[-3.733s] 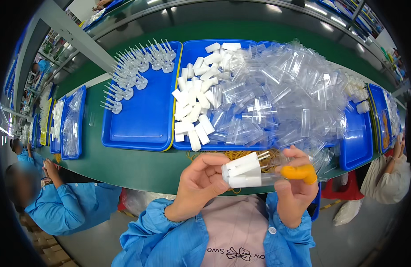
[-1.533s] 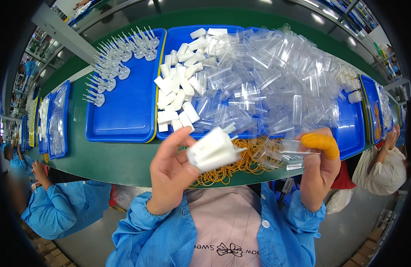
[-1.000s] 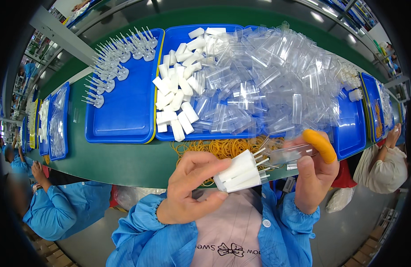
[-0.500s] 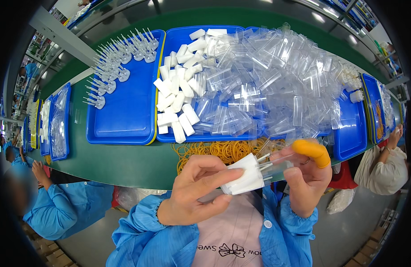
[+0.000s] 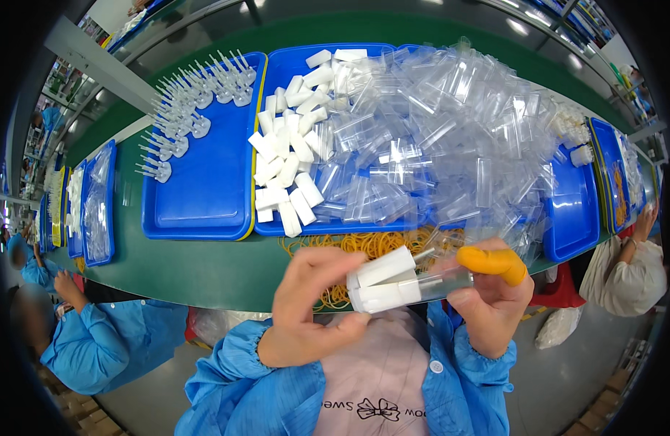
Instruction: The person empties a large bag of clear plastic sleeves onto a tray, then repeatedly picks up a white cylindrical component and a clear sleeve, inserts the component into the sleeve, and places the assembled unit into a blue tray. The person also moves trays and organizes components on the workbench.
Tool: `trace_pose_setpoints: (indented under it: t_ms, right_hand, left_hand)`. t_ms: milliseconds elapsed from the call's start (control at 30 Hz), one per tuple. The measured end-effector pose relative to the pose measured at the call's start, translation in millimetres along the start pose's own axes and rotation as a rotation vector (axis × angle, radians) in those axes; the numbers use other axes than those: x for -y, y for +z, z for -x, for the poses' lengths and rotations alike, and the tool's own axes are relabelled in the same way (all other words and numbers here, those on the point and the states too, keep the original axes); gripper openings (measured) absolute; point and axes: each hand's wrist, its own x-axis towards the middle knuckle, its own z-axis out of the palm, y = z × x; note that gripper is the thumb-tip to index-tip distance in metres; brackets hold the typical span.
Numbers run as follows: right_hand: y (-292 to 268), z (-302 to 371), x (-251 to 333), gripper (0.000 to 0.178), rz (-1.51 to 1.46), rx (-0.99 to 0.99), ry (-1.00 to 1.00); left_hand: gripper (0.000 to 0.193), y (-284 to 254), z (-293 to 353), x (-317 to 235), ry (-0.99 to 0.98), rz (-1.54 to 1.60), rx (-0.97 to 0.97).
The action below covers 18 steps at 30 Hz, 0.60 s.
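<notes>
Before my chest, above the near edge of the table, is a small assembly: white blocks on a clear base, with a thin pale pin sticking out toward the right. My left hand pinches the base end of it between thumb and fingers. A transparent plastic sleeve lies around the lower white block. At its far end my right hand grips it between thumb and index finger, which wears a yellow finger cot. The upper block sits tilted, outside the sleeve as far as I can see.
Tangled yellow rubber bands lie just beyond my hands. Behind stands a blue tray heaped with white blocks and clear sleeves. Another blue tray at left holds pronged clear bases. Co-workers sit on either side.
My left fingers have shifted off the white blocks to the base end. The sleeve now covers the lower block, and the blocks have spread apart.
</notes>
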Motion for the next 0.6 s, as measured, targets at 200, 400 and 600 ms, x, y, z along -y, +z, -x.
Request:
trace_pose_setpoints:
  t_ms: [200, 400, 600]
  right_hand:
    - [-6, -15, -14, 0.027, 0.191, 0.032, -0.127]
    - [-3, -10, -19, 0.021, 0.26, -0.036, -0.286]
    - [3, 6, -17, 0.019, 0.128, -0.057, -0.313]
  left_hand:
    - [0.044, 0, 3, 15, -0.203, 0.202, -0.062]
    - [0.056, -15, 20, 39, -0.2, 0.265, -0.056]
    - [0.052, -6, 17, 22, -0.376, 0.325, -0.08]
